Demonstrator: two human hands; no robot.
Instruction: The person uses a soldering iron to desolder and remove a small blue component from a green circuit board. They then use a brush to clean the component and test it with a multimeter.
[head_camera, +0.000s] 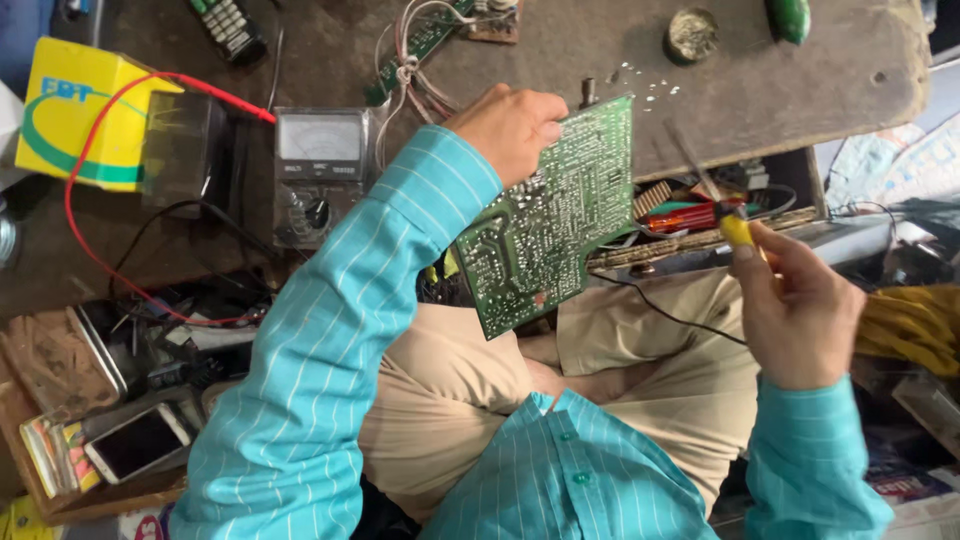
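One green circuit board (545, 225), solder-side up

A yellow-and-green box (75, 110) stands upper left beside a grey analog meter dial (321, 138); a dark-screened phone (137, 442) lies lower left.

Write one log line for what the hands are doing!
left hand: holds green circuit board | right hand: holds yellow-handled tool | meter: on bench

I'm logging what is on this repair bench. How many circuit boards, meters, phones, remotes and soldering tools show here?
Circuit boards: 2, the large green board in the left hand and a small board with wires at the bench's far edge
Analog meters: 1
Phones: 1
Remotes: 1
Soldering tools: 1, yellow-handled, in the right hand
Total: 6
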